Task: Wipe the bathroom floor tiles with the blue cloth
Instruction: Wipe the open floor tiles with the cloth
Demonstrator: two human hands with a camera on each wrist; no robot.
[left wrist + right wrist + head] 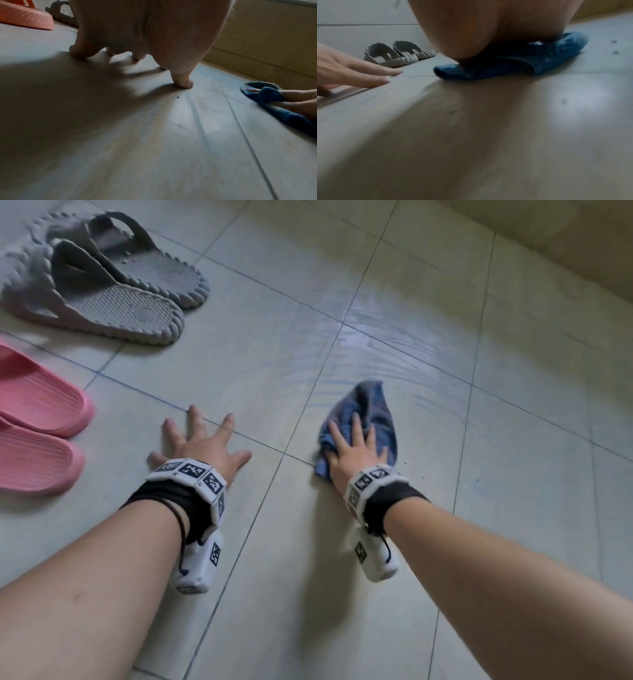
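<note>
Blue cloth (368, 419) bunched on the floor tiles (513, 474), right of centre and nearer than a wet, streaked patch (394, 344). Pinned under the right hand (356, 453), fingers spread flat and pressing, thumb tucked at the cloth's left edge; not curled round it. Left hand (202, 443) splayed and bare on the tile well to the left, holding nothing, likely bracing body weight.

Possible trouble: slipping on the damp sheen, since both palms bear on smooth tile. Cloth folded and lumpy, so likely to roll or skip and leave streaks. Pink slippers (37, 433) and grey slippers (102, 282) at far left, liable to be knocked if strokes run that way.

Head view alone gives the wet patch and both pairs of slippers. Right wrist view alone shows folded layers of cloth under the palm, and dark specks (614, 46) on the tile just right of it. Left wrist view adds fingertips (183, 83) planted on tile, plus a beige wall base (265, 51) at far right.
</note>
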